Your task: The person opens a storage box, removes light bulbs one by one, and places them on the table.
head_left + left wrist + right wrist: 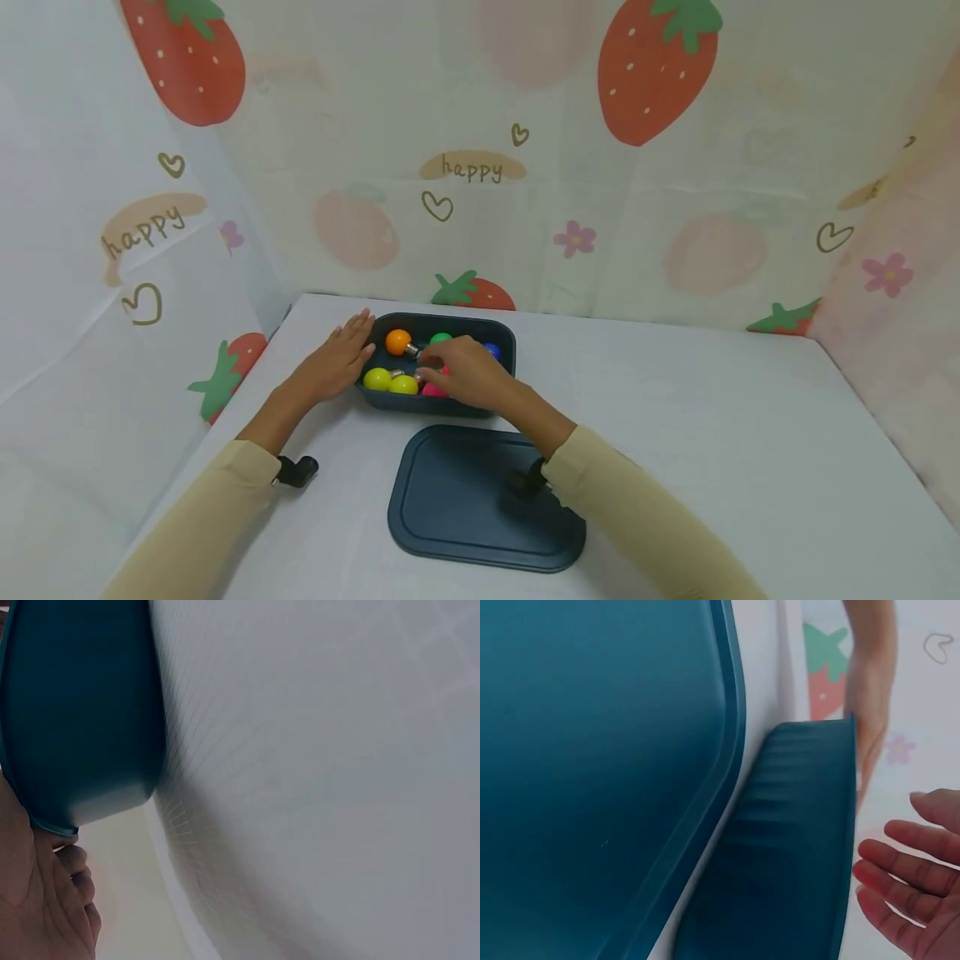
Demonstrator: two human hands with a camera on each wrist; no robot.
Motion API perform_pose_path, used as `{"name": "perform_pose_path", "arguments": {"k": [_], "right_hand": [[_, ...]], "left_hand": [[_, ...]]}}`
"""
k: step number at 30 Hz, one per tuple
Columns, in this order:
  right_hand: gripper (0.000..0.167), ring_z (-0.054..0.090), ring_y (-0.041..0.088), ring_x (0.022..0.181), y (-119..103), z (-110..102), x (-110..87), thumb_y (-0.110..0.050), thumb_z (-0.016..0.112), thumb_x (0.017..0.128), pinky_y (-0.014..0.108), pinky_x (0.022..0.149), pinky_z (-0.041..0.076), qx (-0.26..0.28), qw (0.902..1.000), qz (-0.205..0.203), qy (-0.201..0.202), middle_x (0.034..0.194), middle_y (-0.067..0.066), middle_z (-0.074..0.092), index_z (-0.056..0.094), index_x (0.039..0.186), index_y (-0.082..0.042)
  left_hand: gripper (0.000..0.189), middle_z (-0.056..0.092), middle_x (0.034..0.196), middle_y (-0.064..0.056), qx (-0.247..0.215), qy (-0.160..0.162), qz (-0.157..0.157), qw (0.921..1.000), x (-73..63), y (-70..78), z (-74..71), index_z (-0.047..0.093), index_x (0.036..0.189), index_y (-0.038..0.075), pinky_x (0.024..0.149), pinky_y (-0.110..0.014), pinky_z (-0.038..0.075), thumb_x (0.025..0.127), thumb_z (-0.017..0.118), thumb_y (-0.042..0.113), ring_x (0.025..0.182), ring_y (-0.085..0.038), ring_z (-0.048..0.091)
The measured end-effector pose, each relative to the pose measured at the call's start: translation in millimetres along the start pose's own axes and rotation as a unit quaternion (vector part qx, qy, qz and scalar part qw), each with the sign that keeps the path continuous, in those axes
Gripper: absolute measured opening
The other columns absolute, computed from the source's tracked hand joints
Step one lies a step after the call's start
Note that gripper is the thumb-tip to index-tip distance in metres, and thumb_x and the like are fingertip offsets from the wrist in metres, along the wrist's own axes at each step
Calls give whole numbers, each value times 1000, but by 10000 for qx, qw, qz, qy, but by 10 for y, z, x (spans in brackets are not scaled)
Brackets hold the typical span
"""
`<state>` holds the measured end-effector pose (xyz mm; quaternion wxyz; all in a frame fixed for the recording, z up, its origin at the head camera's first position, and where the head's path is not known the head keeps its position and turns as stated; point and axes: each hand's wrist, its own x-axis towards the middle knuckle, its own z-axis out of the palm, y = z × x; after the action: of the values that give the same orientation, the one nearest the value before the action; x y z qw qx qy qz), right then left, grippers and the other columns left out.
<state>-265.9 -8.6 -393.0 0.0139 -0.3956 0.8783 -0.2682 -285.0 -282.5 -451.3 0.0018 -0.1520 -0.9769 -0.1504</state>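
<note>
A dark blue box [431,405] holds several small coloured light bulbs with silver screw bases. Among them are an orange bulb [398,342], a yellow bulb [377,379], another yellow bulb [403,385], a green bulb [441,338], a blue bulb [492,351] and a pink bulb [434,389]. My left hand [339,357] rests with straight fingers against the box's left end. Over the box's right half hovers my right hand [467,372], partly covering the bulbs. In the right wrist view its fingers [904,864] are spread and relaxed, holding nothing.
The box's matching lid [480,508] lies flat on the white table [712,450], in front of the box and under my right forearm. Strawberry-patterned cloth walls [480,225] enclose the table at the back and sides.
</note>
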Motion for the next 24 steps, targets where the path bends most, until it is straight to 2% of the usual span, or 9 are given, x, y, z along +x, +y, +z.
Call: {"name": "perform_pose_path", "arguments": {"k": [5,14,20,24], "right_hand": [[31,68,18,111,12,95,158,-24,66,101,30,99,52,-121,9999,-53,-85,121,6,73,71,124,-4],[34,68,15,110,-14,287,452,-25,68,100,26,100,50,-164,9992,48,-363,123,4,73,71,126,-4],[35,66,16,113,13,396,555,-26,68,100,30,106,47,-367,9976,301,-512,126,3,71,70,128,-6],[34,66,16,114,18,462,606,-27,68,100,31,103,49,-473,9967,282,-598,126,2,71,71,128,-8]], "left_hand": [[61,9,168,-21,32,-56,-31,10000,2,-9,0,12,160,-4,123,-55,7,112,33,28,155,-38,7],[59,9,168,-22,-98,15,47,9999,-7,-19,5,13,160,-5,123,-57,8,113,30,28,155,-38,8],[60,9,168,-21,-133,-3,59,9999,-2,-5,8,12,160,-5,123,-55,8,113,29,29,155,-37,7],[60,8,168,-21,-108,-16,38,9999,-13,-1,-2,12,160,-5,124,-54,7,113,27,30,155,-37,7]]}}
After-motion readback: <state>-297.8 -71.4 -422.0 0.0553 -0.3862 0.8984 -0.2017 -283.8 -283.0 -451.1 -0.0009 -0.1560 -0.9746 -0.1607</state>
